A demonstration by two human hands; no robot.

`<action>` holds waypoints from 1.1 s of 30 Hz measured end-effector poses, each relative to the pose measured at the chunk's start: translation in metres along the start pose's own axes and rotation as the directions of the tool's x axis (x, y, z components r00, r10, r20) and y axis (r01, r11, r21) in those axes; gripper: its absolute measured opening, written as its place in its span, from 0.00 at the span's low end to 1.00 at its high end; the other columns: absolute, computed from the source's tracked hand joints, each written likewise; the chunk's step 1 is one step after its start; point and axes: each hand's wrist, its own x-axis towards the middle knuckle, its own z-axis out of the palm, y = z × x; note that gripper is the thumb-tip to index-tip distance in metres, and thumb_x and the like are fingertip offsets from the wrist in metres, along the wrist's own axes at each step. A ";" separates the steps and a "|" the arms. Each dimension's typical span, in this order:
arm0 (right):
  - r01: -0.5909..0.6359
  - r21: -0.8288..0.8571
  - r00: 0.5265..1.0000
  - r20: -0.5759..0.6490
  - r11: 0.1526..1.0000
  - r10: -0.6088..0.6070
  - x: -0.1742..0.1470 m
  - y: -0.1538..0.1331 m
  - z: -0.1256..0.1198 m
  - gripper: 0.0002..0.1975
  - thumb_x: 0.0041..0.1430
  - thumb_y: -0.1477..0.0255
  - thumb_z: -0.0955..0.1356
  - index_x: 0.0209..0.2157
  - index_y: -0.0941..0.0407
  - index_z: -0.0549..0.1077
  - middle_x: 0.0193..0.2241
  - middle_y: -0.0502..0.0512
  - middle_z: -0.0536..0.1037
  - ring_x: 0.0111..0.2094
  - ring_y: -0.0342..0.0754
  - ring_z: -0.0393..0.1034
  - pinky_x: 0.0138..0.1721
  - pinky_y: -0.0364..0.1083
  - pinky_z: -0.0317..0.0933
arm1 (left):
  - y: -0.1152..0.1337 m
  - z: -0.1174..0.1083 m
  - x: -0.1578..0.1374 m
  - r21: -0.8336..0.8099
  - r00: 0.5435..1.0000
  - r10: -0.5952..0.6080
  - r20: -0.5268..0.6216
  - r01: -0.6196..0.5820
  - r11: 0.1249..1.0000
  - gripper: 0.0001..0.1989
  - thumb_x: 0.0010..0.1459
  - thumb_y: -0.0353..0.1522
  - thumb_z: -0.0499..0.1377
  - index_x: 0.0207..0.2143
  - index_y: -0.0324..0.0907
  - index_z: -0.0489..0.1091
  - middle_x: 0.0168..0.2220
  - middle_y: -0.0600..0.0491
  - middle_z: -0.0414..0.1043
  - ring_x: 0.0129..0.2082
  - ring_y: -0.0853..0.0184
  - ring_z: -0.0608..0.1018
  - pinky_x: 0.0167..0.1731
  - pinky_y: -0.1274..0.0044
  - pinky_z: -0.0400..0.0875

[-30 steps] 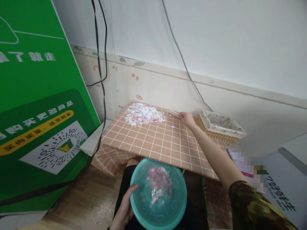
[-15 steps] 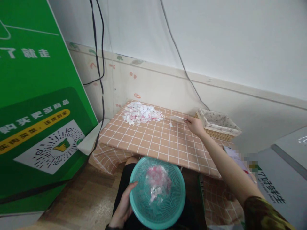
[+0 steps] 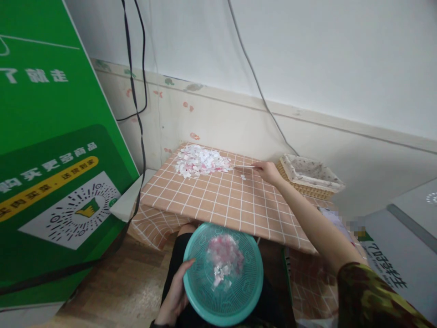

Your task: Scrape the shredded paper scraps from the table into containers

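My left hand (image 3: 175,291) grips the left rim of a round teal plastic basket (image 3: 251,296) at my lap, thumb over the edge. Inside it lie pink and clear scraps (image 3: 225,257), too blurred to name. Over the table, my right hand (image 3: 268,172) is closed on one end of a thin white flat piece (image 3: 244,166), which looks like a narrow line from here. Its far end points left, close to the right edge of a heap of small white and pink paper-like scraps (image 3: 201,160). A stray white scrap (image 3: 243,176) lies just below the thin piece.
A brown checked cloth (image 3: 218,200) covers the table against the wall. To the right of my hand stands a wicker basket (image 3: 309,187) with a cloth lining. A green sign board (image 3: 61,150) rises on the left, with a black cable (image 3: 141,141) hanging before it.
My right hand has moved left along the table, bringing the thin white piece towards the heap; the piece now looks narrower. My left hand and the teal basket have hardly moved.
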 end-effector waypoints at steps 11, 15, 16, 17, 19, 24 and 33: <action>-0.016 0.059 0.999 0.047 0.998 0.014 0.002 0.002 -0.015 0.12 0.56 0.74 0.66 0.40 0.53 0.80 0.38 0.54 0.81 0.40 0.53 0.75 0.44 0.47 0.64 | 0.003 0.006 -0.003 0.012 1.000 0.013 -0.004 -0.013 1.000 0.09 0.52 0.31 0.63 0.34 0.34 0.76 0.30 0.46 0.81 0.31 0.59 0.82 0.42 0.67 0.75; -0.027 0.087 0.998 0.066 0.996 0.022 0.001 0.002 -0.008 0.13 0.55 0.75 0.67 0.41 0.53 0.80 0.37 0.53 0.81 0.39 0.53 0.75 0.44 0.48 0.65 | 0.003 0.006 -0.004 -0.003 1.000 -0.001 -0.019 0.001 1.000 0.08 0.52 0.31 0.64 0.33 0.35 0.75 0.30 0.46 0.81 0.30 0.60 0.82 0.41 0.69 0.75; -0.044 0.088 0.995 0.088 0.995 0.036 0.000 0.001 -0.009 0.13 0.55 0.75 0.67 0.41 0.52 0.80 0.38 0.53 0.81 0.40 0.53 0.75 0.44 0.48 0.65 | 0.003 0.006 -0.004 -0.010 1.000 -0.005 -0.015 0.005 1.000 0.07 0.52 0.31 0.64 0.33 0.35 0.75 0.30 0.47 0.81 0.30 0.60 0.82 0.40 0.70 0.75; -0.057 0.094 0.993 0.111 0.994 0.047 -0.001 0.000 -0.012 0.13 0.55 0.75 0.67 0.41 0.52 0.80 0.38 0.52 0.81 0.40 0.53 0.75 0.44 0.48 0.65 | 0.003 0.006 -0.004 -0.017 1.000 -0.009 -0.007 0.009 1.000 0.07 0.52 0.31 0.64 0.33 0.35 0.75 0.30 0.47 0.81 0.30 0.61 0.82 0.41 0.70 0.75; -0.066 0.113 0.986 0.157 0.991 0.048 -0.004 -0.003 -0.020 0.12 0.55 0.75 0.68 0.40 0.51 0.80 0.39 0.51 0.81 0.41 0.53 0.75 0.45 0.48 0.65 | 0.003 0.005 -0.004 -0.023 1.000 -0.006 0.011 0.006 1.000 0.08 0.52 0.31 0.63 0.34 0.35 0.75 0.30 0.46 0.81 0.31 0.60 0.82 0.41 0.70 0.75; -0.081 0.119 0.976 0.209 0.990 0.055 -0.008 -0.007 -0.032 0.11 0.54 0.72 0.69 0.40 0.50 0.80 0.39 0.50 0.81 0.42 0.53 0.75 0.46 0.48 0.64 | 0.002 0.005 -0.004 -0.010 1.000 0.001 0.014 -0.001 1.000 0.09 0.53 0.31 0.63 0.35 0.34 0.75 0.32 0.45 0.81 0.34 0.56 0.82 0.44 0.66 0.74; 0.026 0.153 0.989 0.138 0.988 -0.048 -0.008 -0.013 -0.021 0.10 0.55 0.73 0.69 0.39 0.50 0.80 0.37 0.51 0.81 0.39 0.52 0.76 0.42 0.46 0.66 | 0.003 0.005 -0.005 -0.004 1.000 0.001 0.026 -0.001 1.000 0.09 0.53 0.32 0.63 0.35 0.33 0.75 0.32 0.44 0.81 0.36 0.55 0.82 0.44 0.66 0.74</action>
